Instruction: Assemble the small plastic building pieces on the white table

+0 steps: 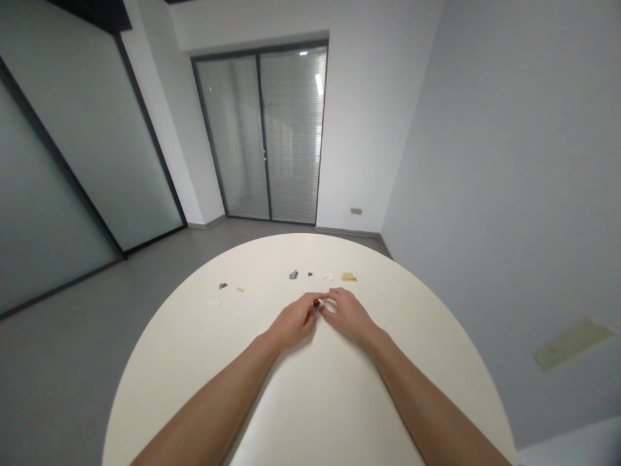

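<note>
Over the middle of the table, my left hand [297, 320] is closed, its thumb and fingers pinching a small dark piece [317, 303]. My right hand [348, 312] meets it from the other side, with the index finger and thumb curled in and their tips at the same piece. The piece is mostly covered by fingers, and its exact kind is too small to make out. Just beyond the hands lie a grey piece [294, 275], a tiny black piece [310, 274], some white pieces [327, 277] and a group of yellow pieces [348, 277].
Both forearms rest over a round cream table [310, 414]. Towards its left side are a small grey and black piece [222, 285] and a thin yellow one [240, 290]. Behind stand glass doors [262, 136]; a white wall [509, 162] rises on the right.
</note>
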### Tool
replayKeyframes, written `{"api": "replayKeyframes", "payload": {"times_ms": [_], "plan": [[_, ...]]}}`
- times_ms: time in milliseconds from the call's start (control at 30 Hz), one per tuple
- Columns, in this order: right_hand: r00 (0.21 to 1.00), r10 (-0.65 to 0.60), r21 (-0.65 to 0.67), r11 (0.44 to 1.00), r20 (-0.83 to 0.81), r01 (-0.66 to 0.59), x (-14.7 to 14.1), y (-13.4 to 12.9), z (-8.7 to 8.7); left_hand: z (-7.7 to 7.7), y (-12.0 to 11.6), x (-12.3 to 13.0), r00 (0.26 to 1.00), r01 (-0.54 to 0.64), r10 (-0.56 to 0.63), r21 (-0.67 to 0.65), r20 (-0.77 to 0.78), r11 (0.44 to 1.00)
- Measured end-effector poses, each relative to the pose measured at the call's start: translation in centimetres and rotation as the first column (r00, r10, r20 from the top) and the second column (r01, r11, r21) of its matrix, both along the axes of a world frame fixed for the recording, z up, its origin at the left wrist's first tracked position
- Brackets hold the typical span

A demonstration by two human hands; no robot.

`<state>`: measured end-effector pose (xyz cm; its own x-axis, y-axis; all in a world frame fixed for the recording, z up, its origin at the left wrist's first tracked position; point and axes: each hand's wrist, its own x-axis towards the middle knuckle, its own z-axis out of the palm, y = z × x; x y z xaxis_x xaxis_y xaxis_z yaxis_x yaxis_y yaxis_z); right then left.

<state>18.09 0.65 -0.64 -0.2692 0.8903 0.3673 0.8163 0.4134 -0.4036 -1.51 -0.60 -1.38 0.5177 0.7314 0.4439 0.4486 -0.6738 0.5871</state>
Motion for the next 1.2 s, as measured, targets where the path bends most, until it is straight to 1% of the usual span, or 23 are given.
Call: {"api": "replayKeyframes", "payload": {"times_ms": [67, 167, 267, 333, 400, 433, 533, 567, 633, 700, 800, 933, 1200], "plan": [[1.000, 0.028, -0.023, 0.999, 0.000, -0.028, -0.2, 0.3, 0.4, -0.3, 0.3, 0.0, 0.998, -0.010, 0.013, -0.042, 0.058, 0.999], [0.994, 0.096, -0.032, 0.995, -0.047, -0.098, -0.2, 0.7, 0.6, -0.7, 1.0, 0.0, 0.993, -0.042, 0.051, -0.090, 0.107, 0.995], [0.988, 0.118, 0.018, 0.993, -0.098, -0.117, -0.3, 0.7, 0.3, -0.6, 1.6, 0.1, 0.984, -0.133, 0.144, -0.101, 0.107, 0.986], [0.988, 0.104, 0.055, 0.994, -0.116, -0.098, -0.4, 0.6, 0.1, -0.3, 2.0, 0.1, 0.973, -0.220, 0.226, -0.113, 0.053, 0.969], [0.988, 0.096, 0.070, 0.994, -0.122, -0.088, -0.5, 0.4, -0.1, 0.3, 2.3, 0.0, 0.959, -0.284, 0.279, -0.131, -0.054, 0.950], [0.988, 0.092, 0.073, 0.994, -0.123, -0.083, -0.5, 0.4, -0.1, 0.6, 2.4, 0.0, 0.956, -0.286, 0.271, -0.144, -0.117, 0.947], [0.989, 0.079, 0.080, 0.994, -0.128, -0.069, -0.5, 0.3, -0.1, 1.5, 2.5, -0.1, 0.949, -0.232, 0.185, -0.170, -0.254, 0.958], [0.989, 0.079, 0.084, 0.994, -0.127, -0.068, -0.5, 0.3, -0.1, 1.6, 2.4, 0.0, 0.941, -0.238, 0.187, -0.157, -0.283, 0.959], [0.990, 0.089, 0.093, 0.993, -0.114, -0.079, -0.4, 0.4, -0.2, 1.7, 2.2, 0.3, 0.926, -0.269, 0.227, -0.105, -0.301, 0.957], [0.991, 0.095, 0.097, 0.992, -0.093, -0.086, -0.4, 0.3, -0.2, 1.5, 2.0, 0.6, 0.917, -0.317, 0.287, -0.067, -0.277, 0.946], [0.993, 0.091, 0.091, 0.992, -0.073, -0.084, -0.5, 0.2, -0.3, 0.7, 1.7, 1.0, 0.917, -0.352, 0.340, -0.024, -0.211, 0.936], [0.993, 0.078, 0.094, 0.993, -0.089, -0.070, -0.8, 0.0, -0.3, 0.2, 1.3, 1.0, 0.926, -0.351, 0.344, -0.020, -0.156, 0.936], [0.993, -0.009, 0.091, 0.996, -0.115, 0.020, -0.8, -0.4, -0.2, -0.2, 1.2, 0.9, 0.939, -0.335, 0.329, -0.049, -0.101, 0.941]]}}
